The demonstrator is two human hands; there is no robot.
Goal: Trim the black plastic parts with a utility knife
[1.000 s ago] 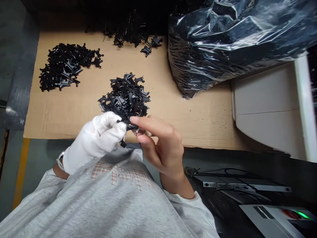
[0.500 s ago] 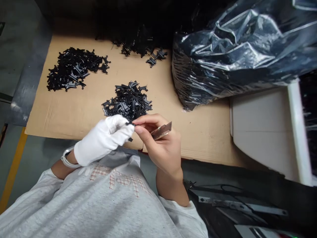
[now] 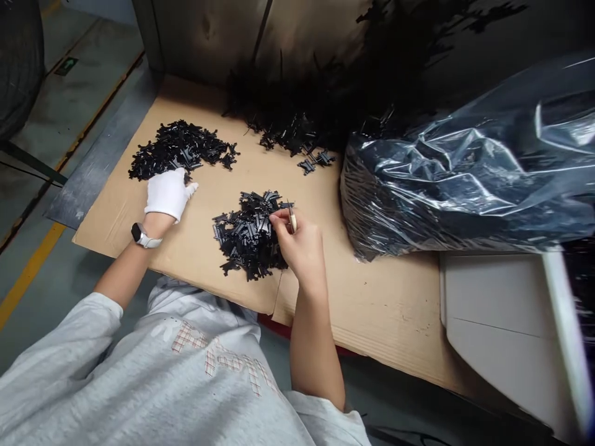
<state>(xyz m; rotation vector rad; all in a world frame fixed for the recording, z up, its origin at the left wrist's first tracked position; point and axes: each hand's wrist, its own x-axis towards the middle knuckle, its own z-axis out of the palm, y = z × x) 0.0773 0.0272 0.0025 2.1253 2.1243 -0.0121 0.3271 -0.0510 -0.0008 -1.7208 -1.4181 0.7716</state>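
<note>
A yellow floor line (image 3: 26, 275) runs along the grey floor at the far left. Next to it lies a cardboard sheet (image 3: 199, 248) that covers the worktop. On its left part sits the left pile of black plastic parts (image 3: 179, 145), a spread of small, flat, notched pieces.

The left hand (image 3: 168, 193), in a white glove, rests palm down on the cardboard at the near edge of that pile. Its fingertips touch the closest pieces. The fingers lie flat and loosely together, not closed round anything. A wristwatch (image 3: 141, 235) sits on the bare wrist just below the glove.

The middle pile of black plastic parts (image 3: 246, 235) lies well apart from the left one, nearer the sheet's front edge. The bare right hand (image 3: 300, 244) is at its right side. The thumb and forefinger are drawn together in a narrow pinch on the pieces at the pile's upper right edge. The same hand clamps a small metal blade (image 3: 292, 218) between its fingers, standing nearly upright.

Farther back, a third heap of black parts (image 3: 297, 133) trails into shadow. To the right a bulging clear plastic bag (image 3: 465, 186), dark with its contents, lies on the cardboard. A white bin (image 3: 493, 310) stands below it at the right edge.
</note>
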